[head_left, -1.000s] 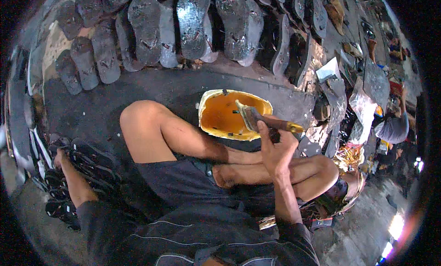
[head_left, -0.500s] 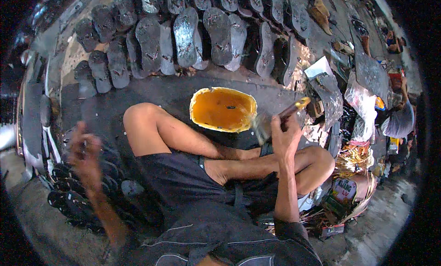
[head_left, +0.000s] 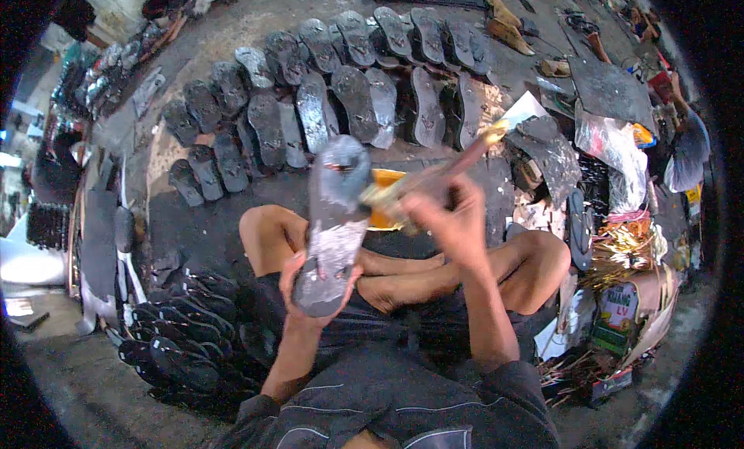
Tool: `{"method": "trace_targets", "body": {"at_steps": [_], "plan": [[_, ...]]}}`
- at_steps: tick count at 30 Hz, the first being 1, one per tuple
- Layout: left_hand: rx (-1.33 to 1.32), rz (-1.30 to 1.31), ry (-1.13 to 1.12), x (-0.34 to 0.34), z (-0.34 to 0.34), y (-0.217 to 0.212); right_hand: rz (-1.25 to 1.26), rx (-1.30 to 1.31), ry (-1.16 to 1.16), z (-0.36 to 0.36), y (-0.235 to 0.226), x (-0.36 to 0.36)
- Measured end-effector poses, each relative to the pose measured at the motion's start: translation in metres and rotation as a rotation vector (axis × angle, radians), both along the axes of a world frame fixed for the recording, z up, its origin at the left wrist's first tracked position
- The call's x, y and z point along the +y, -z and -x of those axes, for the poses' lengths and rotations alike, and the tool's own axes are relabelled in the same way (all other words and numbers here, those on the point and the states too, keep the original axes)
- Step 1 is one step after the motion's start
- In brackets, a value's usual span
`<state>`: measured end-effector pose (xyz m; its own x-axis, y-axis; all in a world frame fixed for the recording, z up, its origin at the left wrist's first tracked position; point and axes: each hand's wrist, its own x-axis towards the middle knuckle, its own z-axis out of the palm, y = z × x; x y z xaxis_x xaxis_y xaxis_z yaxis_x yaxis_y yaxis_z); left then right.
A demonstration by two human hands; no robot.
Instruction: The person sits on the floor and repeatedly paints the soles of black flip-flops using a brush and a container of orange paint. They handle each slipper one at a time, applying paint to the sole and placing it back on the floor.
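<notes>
A dark sandal sole (head_left: 332, 232) stands nearly upright in front of me, its underside or top face toward me. My left hand (head_left: 296, 290) is closed around its lower end, thumb and fingers on opposite edges. The sole's middle looks glossy and pale with reflected light. My right hand (head_left: 457, 216) grips a brush (head_left: 446, 174), its handle slanting up to a yellow tip. The pale bristles are blurred and lie at the sole's right edge; whether they touch I cannot tell. Behind both, partly hidden, sits a tub of amber liquid (head_left: 384, 220).
Rows of black sandals (head_left: 353, 104) lie beyond my crossed legs. More dark sandals (head_left: 182, 333) are heaped at my left. At the right are a clear plastic bag (head_left: 612, 151), straw-like bundles (head_left: 628, 251) and a carton (head_left: 616, 317). Another person (head_left: 688, 151) sits at the far right.
My left hand has come from the left side to the middle and now holds a sole. The brush has moved from beside the tub to the sole. The view has shifted.
</notes>
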<state>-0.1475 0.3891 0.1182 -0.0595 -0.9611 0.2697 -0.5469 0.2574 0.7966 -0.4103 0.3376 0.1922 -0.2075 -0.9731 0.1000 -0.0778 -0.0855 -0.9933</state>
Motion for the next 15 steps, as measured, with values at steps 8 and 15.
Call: {"method": "trace_targets", "body": {"at_steps": [8,15], "plan": [[1.441,-0.989,0.155,-0.006,-0.001,-0.021,0.498,0.461,0.089,-0.037,-0.003,-0.018],[1.388,-0.929,0.329,-0.004,0.01,-0.032,0.346,0.23,0.421,0.018,-0.03,-0.044]]}}
